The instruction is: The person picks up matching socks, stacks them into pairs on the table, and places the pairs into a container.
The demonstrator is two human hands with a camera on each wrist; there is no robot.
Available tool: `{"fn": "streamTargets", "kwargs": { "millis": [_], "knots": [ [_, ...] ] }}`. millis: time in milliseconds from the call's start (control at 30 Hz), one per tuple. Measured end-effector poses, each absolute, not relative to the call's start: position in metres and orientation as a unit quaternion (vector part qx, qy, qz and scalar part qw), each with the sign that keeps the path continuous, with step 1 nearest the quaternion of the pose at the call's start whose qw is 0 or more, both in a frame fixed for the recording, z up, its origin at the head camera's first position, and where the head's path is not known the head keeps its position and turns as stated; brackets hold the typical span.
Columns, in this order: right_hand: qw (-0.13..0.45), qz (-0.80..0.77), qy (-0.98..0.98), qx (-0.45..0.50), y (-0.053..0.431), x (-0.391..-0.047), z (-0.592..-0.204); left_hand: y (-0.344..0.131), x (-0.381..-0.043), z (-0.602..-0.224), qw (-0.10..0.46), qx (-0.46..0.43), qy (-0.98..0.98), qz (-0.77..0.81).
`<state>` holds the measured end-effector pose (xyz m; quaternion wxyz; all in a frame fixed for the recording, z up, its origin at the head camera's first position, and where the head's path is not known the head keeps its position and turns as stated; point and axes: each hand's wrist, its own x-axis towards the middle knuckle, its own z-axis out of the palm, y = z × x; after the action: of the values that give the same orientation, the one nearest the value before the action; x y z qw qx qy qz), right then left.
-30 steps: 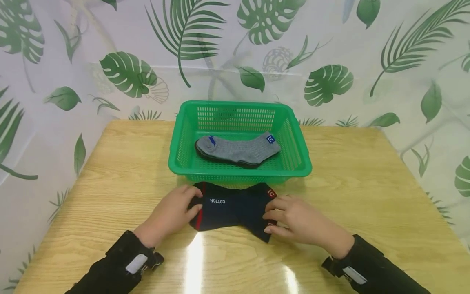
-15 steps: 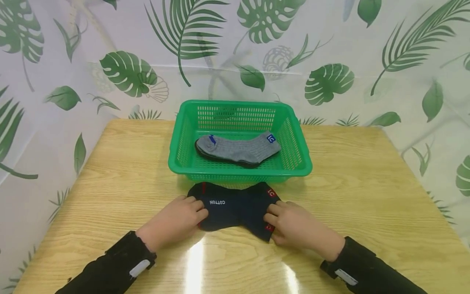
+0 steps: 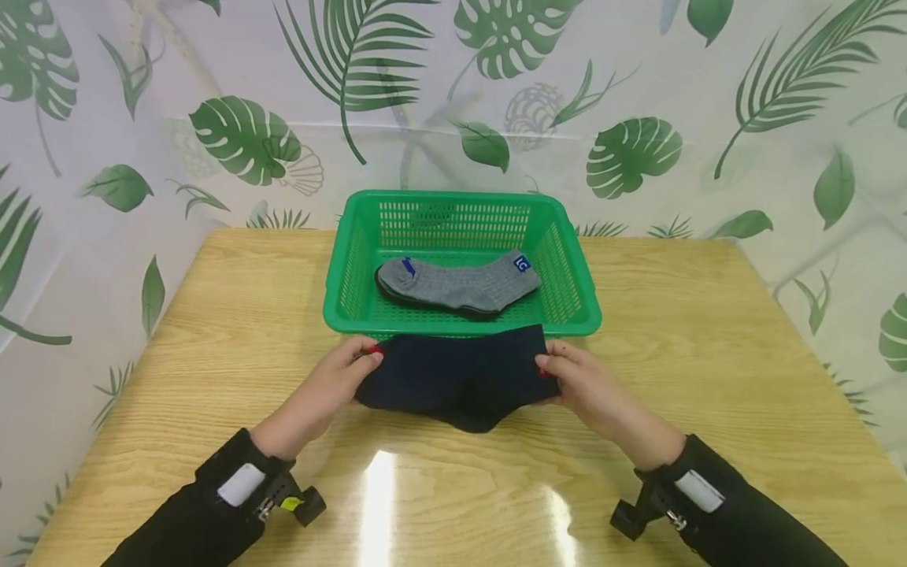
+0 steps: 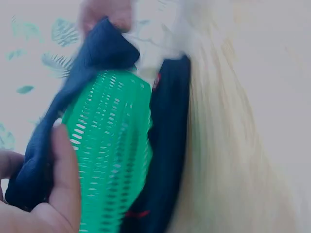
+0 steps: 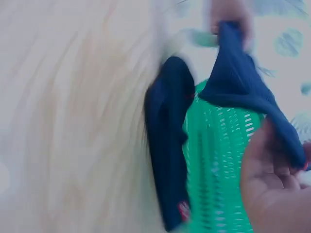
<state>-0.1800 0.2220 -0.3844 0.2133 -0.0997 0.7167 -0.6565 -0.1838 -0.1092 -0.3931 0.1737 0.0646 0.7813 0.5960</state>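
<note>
A dark navy sock (image 3: 453, 374) is stretched sideways in the air before the basket's front. My left hand (image 3: 333, 390) pinches one end between thumb and fingers, where a bit of red shows. At the other end my right hand (image 3: 595, 390) pinches the sock, thumb uppermost, near another red mark. Both wrist views, blurred, reveal a second navy sock (image 4: 170, 116) with red marks lying on the table along the basket; in the head view the raised sock hides it.
Behind the hands stands a green plastic basket (image 3: 453, 197). Inside lie a grey sock (image 3: 460, 285) with a blue label and something dark beneath it. The wooden table (image 3: 673, 331) meets a leaf-patterned backdrop (image 3: 538, 47) at the back.
The hands have moved from resting over the flat sock's ends to gripping and lifting one sock off the table. The white COTTON lettering no longer shows in the head view.
</note>
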Motion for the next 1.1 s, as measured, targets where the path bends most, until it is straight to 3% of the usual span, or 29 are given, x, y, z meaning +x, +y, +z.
{"fn": "streamTargets", "kwargs": {
  "millis": [100, 267, 800, 1100],
  "knots": [
    [0.275, -0.760, 0.588, 0.011, 0.222, -0.187, -0.388, -0.108, -0.192, -0.400, 0.249, -0.012, 0.689, 0.680],
    [0.274, -0.753, 0.593, 0.076, 0.217, -0.195, -0.403, -0.109, -0.206, -0.418, 0.282, -0.053, 0.654, 0.700],
    [0.220, -0.506, 0.834, 0.002, 0.217, -0.210, -0.425, -0.112, -0.218, -0.438, 0.271, -0.060, 0.723, 0.632],
    [0.195, -0.437, 0.876, -0.055, 0.215, -0.214, -0.433, -0.112, -0.219, -0.431, 0.187, -0.008, 0.841, 0.507]
  ]
}}
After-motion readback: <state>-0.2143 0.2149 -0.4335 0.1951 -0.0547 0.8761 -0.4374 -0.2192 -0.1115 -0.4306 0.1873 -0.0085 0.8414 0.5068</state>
